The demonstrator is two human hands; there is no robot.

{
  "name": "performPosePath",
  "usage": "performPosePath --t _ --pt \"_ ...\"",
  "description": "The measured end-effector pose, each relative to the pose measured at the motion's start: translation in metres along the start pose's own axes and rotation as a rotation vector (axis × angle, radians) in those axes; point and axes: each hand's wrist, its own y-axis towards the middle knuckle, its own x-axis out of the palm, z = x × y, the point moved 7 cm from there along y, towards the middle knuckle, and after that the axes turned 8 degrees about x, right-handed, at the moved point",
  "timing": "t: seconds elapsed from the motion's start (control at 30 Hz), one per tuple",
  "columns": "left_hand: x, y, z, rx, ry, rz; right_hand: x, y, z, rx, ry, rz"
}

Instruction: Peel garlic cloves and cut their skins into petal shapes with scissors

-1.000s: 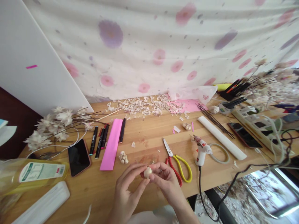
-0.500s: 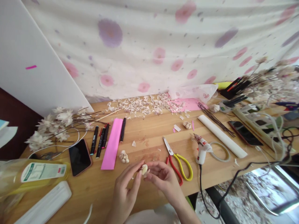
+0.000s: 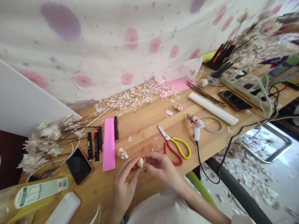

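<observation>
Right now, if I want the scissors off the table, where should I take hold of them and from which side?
Grip the scissors by the yellow and red loop handles, coming from above on the near table edge side. They lie flat with the handles toward you and the blades pointing away, up-left. The right hand is just beside them.
</observation>
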Motion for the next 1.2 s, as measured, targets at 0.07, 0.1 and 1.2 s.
performPosePath --t 0.07,0.1,1.2 --pt "0.001 0.002 0.001 0.017 0.006 -0.007 -0.001 0.0 0.003 0.003 0.022 0.011" --pt "0.002 0.003 0.001 0.026 0.012 -0.005 -0.001 0.001 0.003 0.003 0.037 0.008" --pt "0.007 0.005 -0.004 -0.081 -0.138 0.135 -0.022 -0.012 -0.026 -0.308 -0.347 0.288"
